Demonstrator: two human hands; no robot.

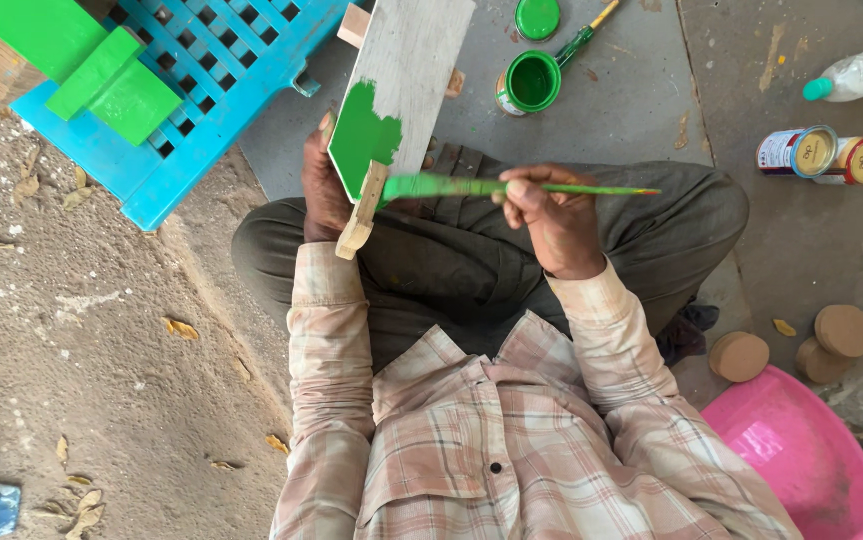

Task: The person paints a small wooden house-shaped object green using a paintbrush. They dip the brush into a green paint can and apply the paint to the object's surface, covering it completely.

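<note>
Grey wooden board (pixel 407 75), partly painted green at its near corner, is held over the lap, gripped from beneath by the left hand (pixel 324 190), fingers closed on it. Green-smeared paintbrush (pixel 512 187) is pinched in the right hand (pixel 552 215), bristles touching the board. Open green paint can (pixel 532 82) is set just beyond, on the grey mat (pixel 632 100).
</note>
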